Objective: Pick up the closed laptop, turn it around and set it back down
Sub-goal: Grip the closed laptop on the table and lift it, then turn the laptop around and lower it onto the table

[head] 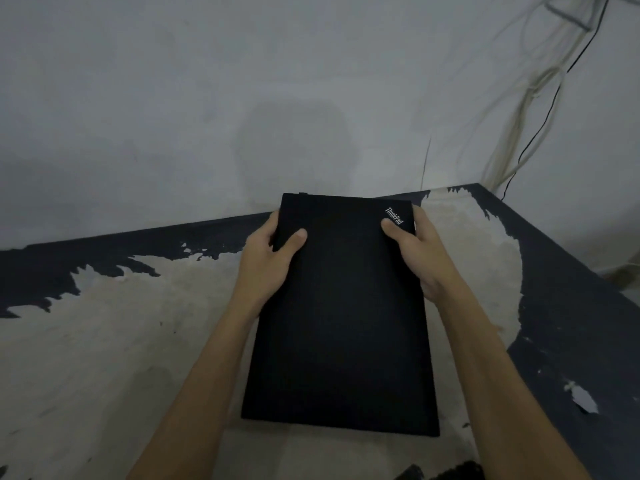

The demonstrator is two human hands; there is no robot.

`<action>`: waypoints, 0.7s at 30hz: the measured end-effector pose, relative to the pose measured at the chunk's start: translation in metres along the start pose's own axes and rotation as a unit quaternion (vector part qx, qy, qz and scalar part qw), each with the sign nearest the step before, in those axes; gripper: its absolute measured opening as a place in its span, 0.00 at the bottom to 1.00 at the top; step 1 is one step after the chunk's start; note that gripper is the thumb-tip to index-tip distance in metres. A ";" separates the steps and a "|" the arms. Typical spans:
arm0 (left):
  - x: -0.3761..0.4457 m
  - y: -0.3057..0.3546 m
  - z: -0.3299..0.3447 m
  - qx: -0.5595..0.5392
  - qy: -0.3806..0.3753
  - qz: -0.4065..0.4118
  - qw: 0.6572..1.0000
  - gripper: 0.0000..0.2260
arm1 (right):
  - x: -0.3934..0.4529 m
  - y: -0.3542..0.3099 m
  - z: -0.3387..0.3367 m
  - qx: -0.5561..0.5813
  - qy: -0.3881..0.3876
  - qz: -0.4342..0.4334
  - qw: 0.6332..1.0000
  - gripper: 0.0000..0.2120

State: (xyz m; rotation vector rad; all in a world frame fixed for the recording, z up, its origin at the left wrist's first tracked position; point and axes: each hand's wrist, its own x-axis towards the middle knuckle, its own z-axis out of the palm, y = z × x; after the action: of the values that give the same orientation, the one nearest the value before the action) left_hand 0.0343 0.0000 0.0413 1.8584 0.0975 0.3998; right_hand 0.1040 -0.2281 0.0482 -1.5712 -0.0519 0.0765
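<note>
The closed black laptop [341,317] fills the middle of the view, its long side running away from me and a small logo at its far right corner. My left hand [268,261] grips its left edge near the far end, thumb on the lid. On the right edge my right hand [415,251] holds it the same way, thumb just below the logo. The laptop's far end looks raised off the table [104,341]; whether its near end rests on the table I cannot tell.
The table top is worn, with dark paint peeled to a pale surface. It stands against a grey wall [207,98]. Its right edge [568,258] runs diagonally. Pale and black cables [533,109] hang down the wall at the back right corner.
</note>
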 end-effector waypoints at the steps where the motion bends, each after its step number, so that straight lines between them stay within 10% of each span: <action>1: 0.000 0.002 -0.004 -0.004 0.000 0.004 1.000 0.21 | -0.003 -0.001 0.003 0.029 -0.003 0.005 1.000 0.14; 14: -0.022 0.017 -0.103 -0.004 -0.033 -0.061 0.998 0.16 | -0.026 -0.010 0.070 0.184 0.092 0.005 0.978 0.12; 21: -0.046 0.004 -0.168 -0.015 0.116 -0.054 0.992 0.13 | -0.034 -0.026 0.130 0.259 0.158 -0.025 0.953 0.14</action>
State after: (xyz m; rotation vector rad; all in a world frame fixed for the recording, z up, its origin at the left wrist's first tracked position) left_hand -0.0626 0.1390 0.0794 1.7625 0.3472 0.5387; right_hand 0.0597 -0.1013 0.0748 -1.0401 0.1688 -0.1888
